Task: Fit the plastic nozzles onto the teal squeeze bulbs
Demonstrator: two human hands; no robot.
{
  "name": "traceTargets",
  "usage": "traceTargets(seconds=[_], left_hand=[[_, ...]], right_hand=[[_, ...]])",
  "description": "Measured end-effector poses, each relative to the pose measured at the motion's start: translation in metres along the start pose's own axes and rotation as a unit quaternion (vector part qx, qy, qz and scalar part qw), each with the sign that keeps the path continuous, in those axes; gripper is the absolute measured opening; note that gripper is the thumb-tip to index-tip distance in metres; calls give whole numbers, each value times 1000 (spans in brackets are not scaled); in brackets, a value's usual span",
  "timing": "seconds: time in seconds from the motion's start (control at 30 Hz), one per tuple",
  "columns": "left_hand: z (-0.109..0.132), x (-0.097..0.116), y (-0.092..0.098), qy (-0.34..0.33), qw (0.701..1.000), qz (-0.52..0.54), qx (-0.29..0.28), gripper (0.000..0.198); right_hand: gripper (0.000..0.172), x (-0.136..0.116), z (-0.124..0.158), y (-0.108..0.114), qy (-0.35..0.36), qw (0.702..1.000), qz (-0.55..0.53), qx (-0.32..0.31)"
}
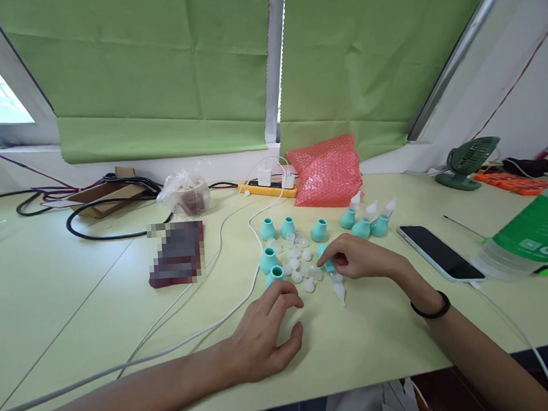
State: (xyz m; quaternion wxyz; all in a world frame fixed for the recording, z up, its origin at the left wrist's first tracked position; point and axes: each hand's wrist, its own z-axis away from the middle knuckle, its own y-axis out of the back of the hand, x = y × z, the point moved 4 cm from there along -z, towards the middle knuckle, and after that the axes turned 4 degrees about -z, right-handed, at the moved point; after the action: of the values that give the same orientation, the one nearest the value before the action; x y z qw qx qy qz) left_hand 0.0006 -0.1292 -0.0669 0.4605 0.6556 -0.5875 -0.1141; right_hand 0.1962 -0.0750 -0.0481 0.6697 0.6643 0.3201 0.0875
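My right hand (pixel 362 257) is closed round a teal nasal aspirator (pixel 327 261); its clear pointed nozzle (pixel 339 290) aims down toward the table's front edge, and my fingers hide part of the bulb. My left hand (pixel 272 328) is by the table top with fingers bent and apart, holding nothing, just in front of an open-necked teal bulb (pixel 275 274). Other bare bulbs (pixel 319 230) stand behind. Several small translucent plastic parts (pixel 309 285) lie scattered between my hands. At the back right, assembled aspirators (pixel 360 227) with nozzles lean in a group.
A phone (pixel 441 252) with a cable and a green-labelled bottle (pixel 529 231) are at the right, a small fan (pixel 468 162) behind. Pink bubble wrap (pixel 327 173) and a yellow power strip (pixel 267 188) stand at the back. White cables (pixel 202 328) cross the table on the left.
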Motion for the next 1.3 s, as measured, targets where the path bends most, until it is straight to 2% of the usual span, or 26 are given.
traceTargets(seconds=[0.2, 0.37, 0.47, 0.57, 0.63, 0.73, 0.8, 0.87, 0.93, 1.0, 1.1, 1.2, 1.3], left_hand=[[0, 0, 0, 3, 1000, -8, -10, 21], [-1, 1, 1, 12, 1000, -17, -9, 20], [1, 0, 1, 16, 1000, -8, 10, 26], [5, -4, 0, 32, 999, -5, 17, 34], [7, -7, -1, 44, 999, 1, 13, 42], [10, -11, -1, 57, 997, 39, 22, 55], [10, -15, -1, 79, 994, 62, 34, 54], [8, -19, -1, 119, 990, 74, 32, 45], [5, -20, 0, 154, 985, 79, 27, 37], [2, -19, 1, 165, 983, 81, 27, 33], [-1, -16, 3, 164, 983, 74, 22, 28], [-1, -14, 2, 163, 985, 55, 31, 28], [-1, -14, 1, 150, 986, 50, 56, 29]], right_hand=[[46, 13, 7, 1, -70, 996, 18, -48], [38, 13, 12, 8, -91, 994, 56, -38], [29, 10, 17, 19, -56, 997, 5, -54], [21, -3, 16, 28, 27, 989, -139, -29], [22, -15, 11, 24, 70, 960, -271, 25], [22, -33, -3, -2, 50, 870, -480, 100], [26, -44, -11, -27, 6, 832, -544, 104], [25, -54, -14, -44, -19, 817, -571, 80], [21, -58, -13, -50, -23, 819, -570, 59], [19, -58, -9, -46, -16, 827, -559, 54], [23, -53, -5, -32, -1, 854, -506, 122], [39, -51, -3, -26, 5, 888, -415, 198], [46, -51, -5, -32, -16, 891, -414, 188]])
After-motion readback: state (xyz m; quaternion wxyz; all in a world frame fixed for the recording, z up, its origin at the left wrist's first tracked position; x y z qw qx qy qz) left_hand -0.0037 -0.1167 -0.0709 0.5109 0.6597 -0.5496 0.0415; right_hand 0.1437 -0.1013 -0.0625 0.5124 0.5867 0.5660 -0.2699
